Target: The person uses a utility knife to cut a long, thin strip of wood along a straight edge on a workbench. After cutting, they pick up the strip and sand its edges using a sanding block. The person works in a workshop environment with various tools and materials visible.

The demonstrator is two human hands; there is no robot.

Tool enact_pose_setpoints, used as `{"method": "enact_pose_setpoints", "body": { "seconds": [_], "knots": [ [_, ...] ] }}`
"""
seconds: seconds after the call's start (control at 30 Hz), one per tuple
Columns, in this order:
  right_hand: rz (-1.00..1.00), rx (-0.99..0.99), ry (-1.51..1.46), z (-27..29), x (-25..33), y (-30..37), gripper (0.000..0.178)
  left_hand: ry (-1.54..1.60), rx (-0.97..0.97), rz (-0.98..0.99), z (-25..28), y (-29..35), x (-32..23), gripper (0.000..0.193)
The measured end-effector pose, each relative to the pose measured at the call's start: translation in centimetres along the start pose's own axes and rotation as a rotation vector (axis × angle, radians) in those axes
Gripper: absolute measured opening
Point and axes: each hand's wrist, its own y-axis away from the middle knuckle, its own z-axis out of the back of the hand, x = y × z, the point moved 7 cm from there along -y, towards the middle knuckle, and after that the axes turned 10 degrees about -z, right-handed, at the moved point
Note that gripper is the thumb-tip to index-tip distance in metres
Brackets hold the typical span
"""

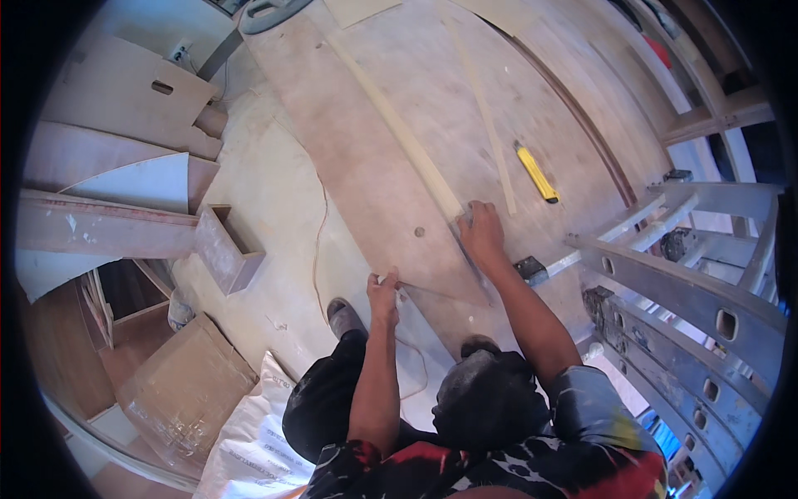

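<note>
A long brown board (366, 175) lies on the work surface, running away from me. My left hand (383, 297) is closed round its near left corner. My right hand (481, 233) is closed at the board's right edge, by the near end of a long pale wood strip (391, 108). Something greyish shows at its fingertips, too small to make out. A thinner pale strip (486, 116) lies to the right, apart from my hands. Beyond my right hand rests a yellow utility knife (537, 175).
An aluminium ladder (682, 283) stands close on my right. To the left are a small open wooden box (229, 249), stacked panels (108, 220), a cardboard box (187, 387) and a white sack (258, 432). A thin cord (324, 208) trails past the board's left side.
</note>
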Motion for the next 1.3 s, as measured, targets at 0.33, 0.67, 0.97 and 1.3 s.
{"method": "enact_pose_setpoints", "body": {
  "seconds": [0.33, 0.67, 0.97, 1.3],
  "knots": [
    [0.212, 0.251, 0.186, 0.7, -6.1, 13.1, 0.082, -0.061, 0.107, 0.003, -0.6, -0.3, 0.7, 0.041],
    [0.254, 0.187, 0.196, -0.3, -7.1, 13.0, 0.074, -0.574, 0.086, -0.058, 0.3, -0.3, -2.0, 0.04],
    [0.28, 0.159, 0.114, 0.0, -7.5, 13.0, 0.071, -0.537, -0.129, -0.133, 0.8, 1.3, -1.3, 0.047],
    [0.185, 0.183, 0.143, 0.5, -7.2, 12.9, 0.066, -0.486, -0.047, -0.255, -0.1, 1.4, -0.6, 0.052]
  ]
}}
